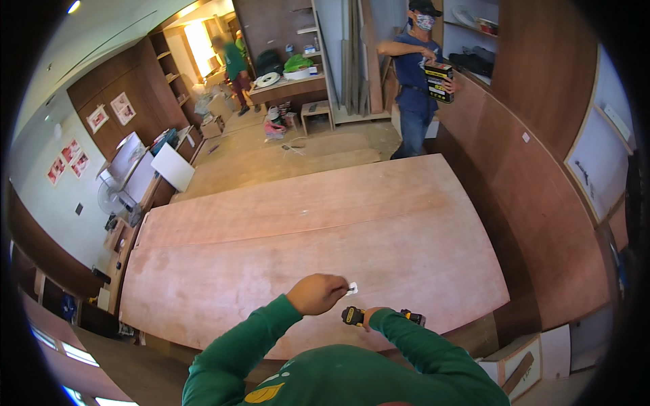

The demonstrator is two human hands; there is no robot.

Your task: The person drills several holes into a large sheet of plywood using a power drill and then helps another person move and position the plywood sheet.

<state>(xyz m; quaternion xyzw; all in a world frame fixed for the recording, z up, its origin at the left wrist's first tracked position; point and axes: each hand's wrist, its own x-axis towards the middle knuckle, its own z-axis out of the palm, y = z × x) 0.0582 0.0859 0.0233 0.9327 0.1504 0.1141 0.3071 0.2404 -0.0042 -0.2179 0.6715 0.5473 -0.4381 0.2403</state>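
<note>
A large plywood sheet (305, 237) lies flat in front of me. My left hand (317, 293) hovers over its near edge, fingers pinched on a small white piece (351, 289). My right hand (371, 317) is mostly hidden behind its green sleeve and grips a yellow and black tool (353, 315) whose other end (413, 317) sticks out to the right. Both hands are close together, just above the sheet's front edge.
A person in blue (416, 74) stands at the sheet's far right corner holding a black and yellow box (439, 81). Another person (235, 64) stands far back by a workbench (288, 86). Brown panels line the right wall (535, 169). A fan (108, 197) and boards stand at left.
</note>
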